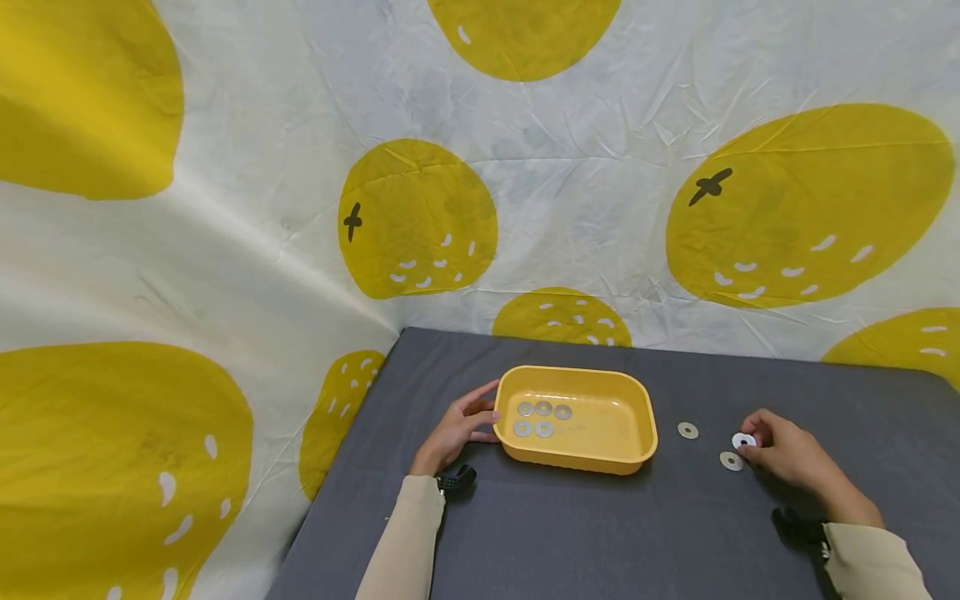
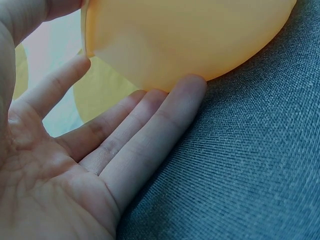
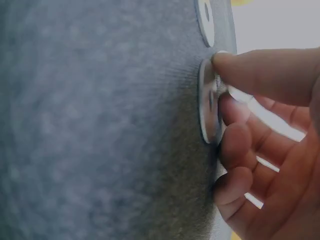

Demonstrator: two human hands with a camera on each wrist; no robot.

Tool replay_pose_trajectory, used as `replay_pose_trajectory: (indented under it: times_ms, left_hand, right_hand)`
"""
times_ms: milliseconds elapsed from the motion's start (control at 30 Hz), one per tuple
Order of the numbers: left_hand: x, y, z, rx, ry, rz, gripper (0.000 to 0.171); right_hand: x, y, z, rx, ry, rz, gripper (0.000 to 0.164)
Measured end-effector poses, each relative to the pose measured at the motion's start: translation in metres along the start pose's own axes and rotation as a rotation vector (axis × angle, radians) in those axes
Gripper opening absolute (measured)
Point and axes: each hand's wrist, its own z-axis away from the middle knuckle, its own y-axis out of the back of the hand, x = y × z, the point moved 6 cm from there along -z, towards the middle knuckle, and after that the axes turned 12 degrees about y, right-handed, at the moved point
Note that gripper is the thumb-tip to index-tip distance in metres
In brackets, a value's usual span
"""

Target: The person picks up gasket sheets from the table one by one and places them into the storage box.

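A yellow plastic tray [image 1: 600, 460] stands on the dark grey cloth, with several metal washers [image 1: 543, 429] lying flat in two rows in its left half. My left hand [image 1: 453, 429] rests against the tray's left end. In the left wrist view its fairly straight fingers [image 2: 165, 112] touch the outside of the tray wall [image 2: 200, 35]. To the right of the tray, my right hand [image 1: 787, 454] pinches a washer [image 1: 738, 438] between thumb and fingers. Just below it lies a second washer [image 1: 724, 462]; another washer [image 1: 681, 428] lies nearer the tray.
Dark grey cloth [image 1: 555, 533] covers the table. Behind it and along the left hangs a white sheet [image 1: 570, 225] printed with yellow fruit shapes. Black bands [image 1: 457, 479] circle both wrists below beige sleeves.
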Motion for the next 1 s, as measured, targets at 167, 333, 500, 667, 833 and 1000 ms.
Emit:
replay_pose_trajectory:
  times_ms: [167,333,500,667,833,1000]
  left_hand:
    - [0.001,0.001,0.001,0.003,-0.001,-0.001,0.063]
    - [0.000,0.001,0.000,0.006,0.004,0.000,0.063]
    - [0.000,0.001,0.000,0.005,0.005,0.000,0.064]
    - [0.001,0.000,0.001,0.006,0.002,-0.003,0.064]
    - [-0.001,0.000,0.001,0.013,0.010,-0.006,0.062]
    - [-0.001,0.000,0.001,0.003,0.001,0.005,0.063]
  right_hand:
    - [-0.006,-0.002,0.001,0.014,0.029,-0.001,0.025]
    - [-0.011,0.000,0.001,0.057,0.038,-0.002,0.025]
    - [-0.013,0.004,0.000,0.141,0.045,0.003,0.024]
    - [-0.019,0.005,0.000,0.183,0.021,-0.034,0.029]
    - [-0.028,0.004,-0.001,0.199,-0.003,-0.078,0.032]
    - [-0.040,0.005,-0.004,0.222,0.022,-0.130,0.034]
